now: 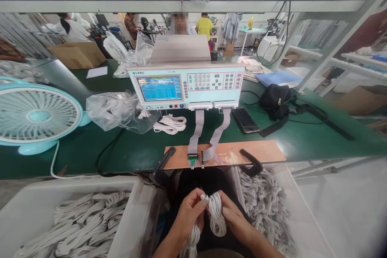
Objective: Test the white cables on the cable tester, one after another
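Observation:
A coiled white cable (216,215) is held over my lap, below the table edge. My left hand (191,211) pinches the cable's white connector end between thumb and fingers, and part of the cable hangs beneath it. My right hand (234,215) is closed around the bundled loops. Just beyond my hands, a small green connector board (192,162) sits at the front of an orange-brown wooden board (256,151). Two grey ribbon cables (218,133) run from there up to a tester with a blue screen (160,88).
White bins of coiled cables stand at left (136,193) and right (292,185). Black clamps (252,163) grip the wooden board. On the green table are a fan (39,115), bagged cables (113,111), a loose cable bundle (169,124), a phone (245,120) and a black pouch (275,98). People work behind.

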`<control>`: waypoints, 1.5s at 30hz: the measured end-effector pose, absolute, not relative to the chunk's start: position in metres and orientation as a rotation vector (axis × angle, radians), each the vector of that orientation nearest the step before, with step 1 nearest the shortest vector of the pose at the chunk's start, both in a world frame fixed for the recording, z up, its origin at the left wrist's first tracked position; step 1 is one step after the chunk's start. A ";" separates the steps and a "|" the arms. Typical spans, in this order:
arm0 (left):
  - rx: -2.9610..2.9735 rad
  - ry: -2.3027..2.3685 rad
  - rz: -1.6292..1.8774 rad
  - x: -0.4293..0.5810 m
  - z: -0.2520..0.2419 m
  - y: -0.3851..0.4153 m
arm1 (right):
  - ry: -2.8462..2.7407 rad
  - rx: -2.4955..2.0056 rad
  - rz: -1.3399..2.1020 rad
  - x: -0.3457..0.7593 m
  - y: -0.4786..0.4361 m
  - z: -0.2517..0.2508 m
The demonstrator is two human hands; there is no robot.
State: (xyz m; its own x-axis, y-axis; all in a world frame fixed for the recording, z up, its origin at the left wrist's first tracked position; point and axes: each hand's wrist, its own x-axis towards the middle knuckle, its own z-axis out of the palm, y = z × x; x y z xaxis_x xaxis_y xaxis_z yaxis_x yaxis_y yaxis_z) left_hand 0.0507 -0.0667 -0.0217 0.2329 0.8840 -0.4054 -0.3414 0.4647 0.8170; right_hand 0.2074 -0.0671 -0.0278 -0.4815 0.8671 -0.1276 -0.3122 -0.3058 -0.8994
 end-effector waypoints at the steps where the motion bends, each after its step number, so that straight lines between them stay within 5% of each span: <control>1: 0.693 1.029 0.942 0.052 -0.022 -0.067 | -1.047 -0.818 1.865 0.205 -0.067 -0.032; 18: 0.971 1.443 1.103 0.054 -0.028 -0.061 | -2.186 -0.774 1.144 0.198 -0.054 0.007; 29: 1.054 1.515 1.345 0.050 -0.021 -0.038 | -1.344 -1.037 1.419 0.173 -0.012 -0.027; 45: 1.059 1.160 1.049 0.012 -0.019 -0.035 | -1.220 -1.113 1.485 0.167 -0.003 -0.020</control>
State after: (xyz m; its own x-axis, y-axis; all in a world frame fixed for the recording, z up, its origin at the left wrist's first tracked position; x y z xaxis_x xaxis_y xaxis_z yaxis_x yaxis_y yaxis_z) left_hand 0.0115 -0.0348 -0.0189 0.1002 0.9796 -0.1744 -0.0752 0.1823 0.9804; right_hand 0.1671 -0.0032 -0.0203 -0.2017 0.9743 -0.1007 -0.0902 -0.1208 -0.9886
